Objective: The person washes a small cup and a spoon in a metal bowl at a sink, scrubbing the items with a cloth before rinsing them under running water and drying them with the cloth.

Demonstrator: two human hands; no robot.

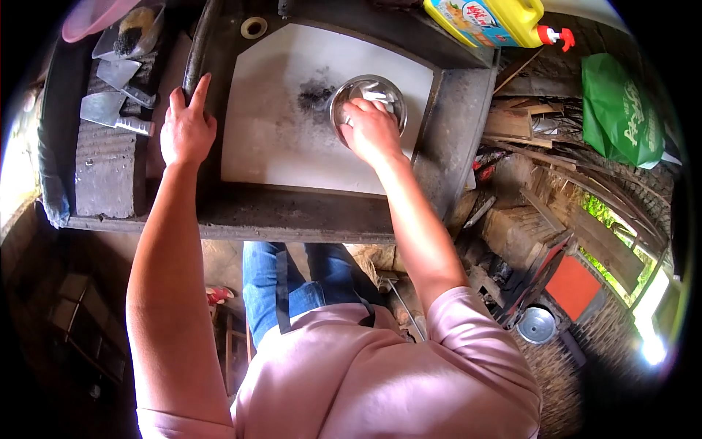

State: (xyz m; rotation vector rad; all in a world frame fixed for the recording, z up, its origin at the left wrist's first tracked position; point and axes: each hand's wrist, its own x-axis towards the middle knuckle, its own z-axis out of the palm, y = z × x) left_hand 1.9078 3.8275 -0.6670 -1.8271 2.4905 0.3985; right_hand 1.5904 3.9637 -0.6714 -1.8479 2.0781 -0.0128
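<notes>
My right hand [375,129] reaches into a round stainless steel bowl [404,112], its fingertips hidden inside against something white [375,94], too unclear to name. The bowl stands on the pale bottom of a dark stone sink [263,142], beside a blackish smudge [315,97]. Farther left, my left hand [188,134] lies with spread fingers over the near end of a dark rounded bar [198,49] along the sink's left side. Whether those fingers grip the bar is unclear.
On a dark block [107,170] at the left lie two cleavers, the upper [118,74] and the lower [104,108], below a plastic container [131,38]. A yellow detergent bottle [513,24] lies at the upper right. Scrap wood [507,123] and a green bag [620,112] are beyond the sink's right edge.
</notes>
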